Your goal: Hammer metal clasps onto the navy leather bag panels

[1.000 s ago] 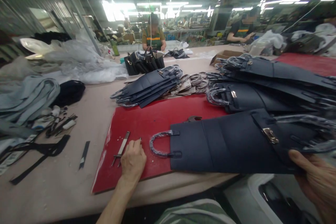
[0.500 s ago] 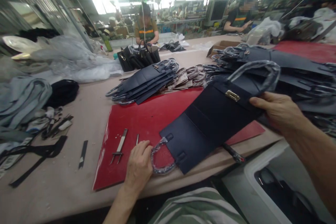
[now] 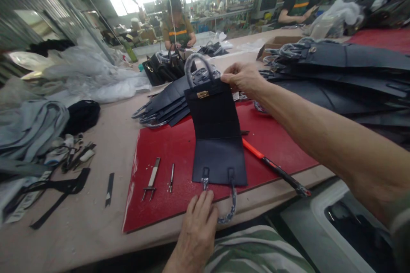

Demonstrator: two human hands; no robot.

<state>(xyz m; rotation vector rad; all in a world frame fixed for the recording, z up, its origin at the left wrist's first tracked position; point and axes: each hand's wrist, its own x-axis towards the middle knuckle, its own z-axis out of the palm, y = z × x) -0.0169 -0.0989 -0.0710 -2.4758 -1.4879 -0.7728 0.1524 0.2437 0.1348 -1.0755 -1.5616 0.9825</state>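
A dark navy bag panel (image 3: 216, 119) slants up from a red mat (image 3: 160, 140), its lower end near the mat. It has plastic-wrapped handles at both ends and a gold-coloured clasp (image 3: 203, 94) near the top. My right hand (image 3: 241, 77) pinches the upper right corner between thumb and fingers. My left hand (image 3: 199, 226) is closed over the left side of the lower handle (image 3: 231, 209), its thumb hidden. Left of the panel, on the mat, lie a pronged metal tool (image 3: 152, 179) and a thin metal rod (image 3: 172, 177). A red and black stick-like tool (image 3: 269, 162) lies to the right.
Stacked navy panels lie behind the mat (image 3: 166, 104) and at right (image 3: 346, 68). Black bags (image 3: 156, 70) stand farther back. Clear plastic (image 3: 105, 76), grey fabric (image 3: 35, 132) and black strips (image 3: 60, 185) occupy the left. Two people work across the table.
My right hand has swung the panel's upper end leftward, so the panel now stands more upright before me. My left hand has shifted right and down with the lower handle. The red and black tool is uncovered.
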